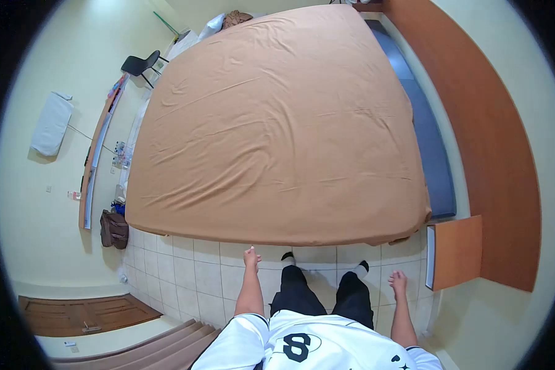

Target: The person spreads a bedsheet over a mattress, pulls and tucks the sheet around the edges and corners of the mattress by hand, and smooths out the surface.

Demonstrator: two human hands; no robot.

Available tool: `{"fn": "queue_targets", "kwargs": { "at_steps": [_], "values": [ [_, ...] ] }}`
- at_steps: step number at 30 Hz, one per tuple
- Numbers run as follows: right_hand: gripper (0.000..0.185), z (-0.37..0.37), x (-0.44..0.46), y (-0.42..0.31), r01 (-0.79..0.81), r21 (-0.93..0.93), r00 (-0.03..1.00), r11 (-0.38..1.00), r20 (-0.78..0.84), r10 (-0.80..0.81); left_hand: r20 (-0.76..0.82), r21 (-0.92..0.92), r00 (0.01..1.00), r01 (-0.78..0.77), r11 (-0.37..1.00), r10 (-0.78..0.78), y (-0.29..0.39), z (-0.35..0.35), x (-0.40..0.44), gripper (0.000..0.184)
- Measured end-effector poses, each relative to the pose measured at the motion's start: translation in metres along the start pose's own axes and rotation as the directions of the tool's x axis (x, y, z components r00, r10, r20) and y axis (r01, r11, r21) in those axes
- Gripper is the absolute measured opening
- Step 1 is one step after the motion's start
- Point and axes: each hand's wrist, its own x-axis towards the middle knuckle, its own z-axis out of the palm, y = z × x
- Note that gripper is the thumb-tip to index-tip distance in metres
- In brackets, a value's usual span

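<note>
A large mattress covered by a wrinkled tan fitted sheet (290, 135) fills the middle of the view. My left hand (251, 256) hangs just short of its near edge, fingers curled in, with nothing visible in them. Farther right, my right hand (398, 282) is held over the floor by the wooden side cabinet (456, 253). Its fingers are loosely bent and a little apart, and I see no object in it. Neither hand appears to touch the sheet.
White floor tiles (209, 271) lie under my feet. A long wooden headboard panel (475, 105) runs along the right, with a dark blue base (428, 135) beside the bed. At left are a brown bag (114, 229), a black chair (143, 65) and a wall shelf (98, 154).
</note>
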Motion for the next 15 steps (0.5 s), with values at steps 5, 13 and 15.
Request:
{"fn": "queue_targets", "kwargs": {
  "at_steps": [5,13,15],
  "values": [
    [0.031,0.174,-0.036,-0.058,0.068,-0.067,0.95,0.995,0.308,-0.044,-0.117,-0.023,0.991,0.055,0.998,-0.058,0.001,-0.042,0.062,0.052],
    [0.038,0.434,-0.088,-0.113,-0.14,0.039,0.944,0.989,0.308,0.121,0.032,-0.024,0.996,0.09,0.996,-0.089,0.028,-0.119,0.156,0.051],
    [0.033,0.457,-0.091,-0.111,-0.116,0.097,0.977,0.989,0.19,0.096,0.047,-0.019,0.999,0.028,0.999,-0.027,0.035,-0.125,0.157,0.047]
  ]
}}
